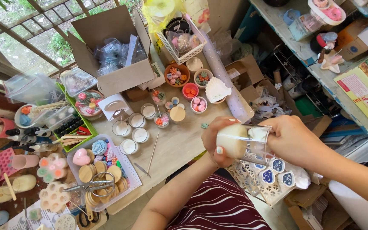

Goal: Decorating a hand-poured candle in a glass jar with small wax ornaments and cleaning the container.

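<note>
A clear glass jar [252, 145] with cream-white wax in it lies on its side between both hands, over the table's near right corner. My left hand [218, 142] wraps its bottom end, where the wax sits. My right hand [292, 138] grips the open mouth end. Under the jar stands a white lattice basket [273, 191] with several small blue-and-white pieces [271, 172] in it.
Several small glass candle jars [135, 127] stand mid-table beside a thin stick [152, 153]. Bowls of coloured decorations [184, 83] sit behind them. An open cardboard box [116, 55] is at the back. A tray with wooden lids and scissors [96, 183] lies front left. Shelves [341, 64] stand right.
</note>
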